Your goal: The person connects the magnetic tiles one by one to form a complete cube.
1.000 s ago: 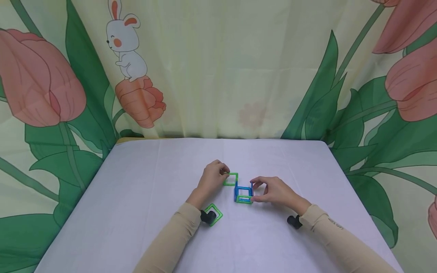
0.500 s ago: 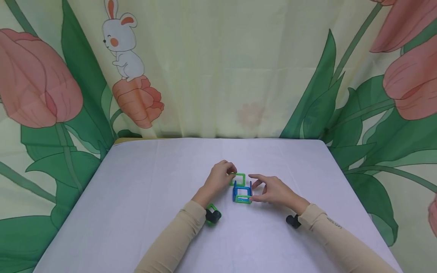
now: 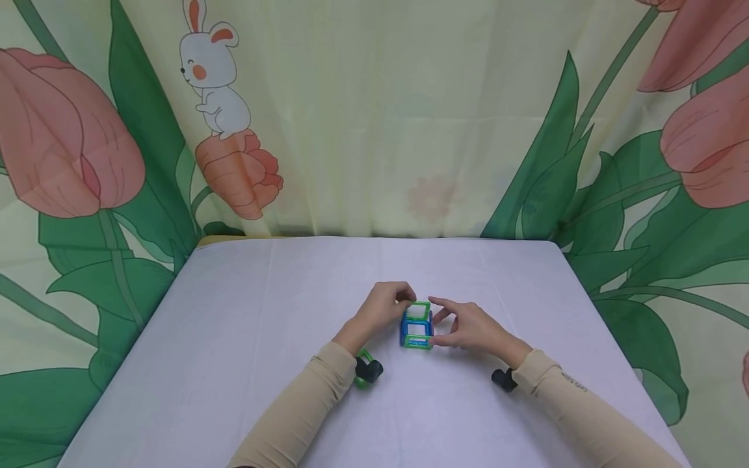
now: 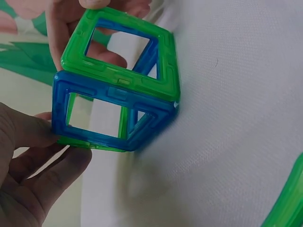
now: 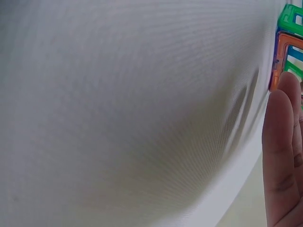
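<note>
Square-framed magnetic tiles stand joined as a small box (image 3: pixel 404 333) on the white cloth, with green front, blue sides and an orange tile (image 5: pixel 282 52) on the right side. My left hand (image 3: pixel 383 309) pinches a green magnetic tile (image 3: pixel 419 303) at the box's back. In the left wrist view, its fingers (image 4: pixel 71 165) meet the far lower corner. My right hand (image 3: pixel 471 328) holds the box's right side, its thumb at the front green tile (image 4: pixel 128 82) and its fingers near the back. Partly hidden below my left wrist lies another green magnetic tile (image 3: pixel 364 356).
A white cloth covers the table (image 3: pixel 281 364). Behind it hangs a curtain (image 3: pixel 374 130) printed with tulips and a rabbit. A small black camera sits on each wrist, the left one (image 3: pixel 368 370) over the loose tile.
My left hand has moved right with the green tile, bringing it from left of the box to its back. My right hand stays at the box's right side.
</note>
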Demonstrator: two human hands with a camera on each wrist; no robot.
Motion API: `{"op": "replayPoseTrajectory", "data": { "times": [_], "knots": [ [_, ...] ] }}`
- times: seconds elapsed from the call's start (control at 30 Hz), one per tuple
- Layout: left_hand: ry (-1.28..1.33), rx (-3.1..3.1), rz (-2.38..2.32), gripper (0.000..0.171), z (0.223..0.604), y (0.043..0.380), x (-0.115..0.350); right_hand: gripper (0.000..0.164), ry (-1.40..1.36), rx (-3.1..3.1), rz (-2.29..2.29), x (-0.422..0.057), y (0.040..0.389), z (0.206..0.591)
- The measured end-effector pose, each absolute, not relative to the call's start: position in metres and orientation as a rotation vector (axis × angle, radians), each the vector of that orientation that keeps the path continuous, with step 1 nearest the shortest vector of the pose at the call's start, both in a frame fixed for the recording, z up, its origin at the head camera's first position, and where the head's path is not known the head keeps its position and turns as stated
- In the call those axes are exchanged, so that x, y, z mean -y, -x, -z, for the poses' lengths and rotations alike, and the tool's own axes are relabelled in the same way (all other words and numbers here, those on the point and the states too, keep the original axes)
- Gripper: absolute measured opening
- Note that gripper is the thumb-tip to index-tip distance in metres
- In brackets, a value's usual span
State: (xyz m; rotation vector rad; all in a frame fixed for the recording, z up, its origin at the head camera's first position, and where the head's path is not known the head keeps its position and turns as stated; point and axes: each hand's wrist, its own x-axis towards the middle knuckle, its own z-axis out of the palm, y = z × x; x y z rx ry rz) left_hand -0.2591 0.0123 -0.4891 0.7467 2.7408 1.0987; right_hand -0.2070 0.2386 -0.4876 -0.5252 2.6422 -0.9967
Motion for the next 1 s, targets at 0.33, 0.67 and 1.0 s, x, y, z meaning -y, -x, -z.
{"op": "replayPoseTrajectory", "data": {
  "times": [0.33,0.67,1.0],
  "knots": [
    [-0.794,-2.592,-1.161,0.010,0.4911,0.2636,-0.0058,0.085,0.552,-2.617,1.021,-0.2382,0.2104,0.4906],
    [-0.768,-2.452,-1.172,0.009,0.4932,0.2624,-0.0032,0.077,0.542,-2.612,1.023,-0.2365,0.2095,0.4908],
    [-0.804,-2.475,-1.146,0.008,0.4939,0.2613,-0.0072,0.075,0.574,-2.669,0.970,-0.2396,0.2074,0.4881]
  ]
}}
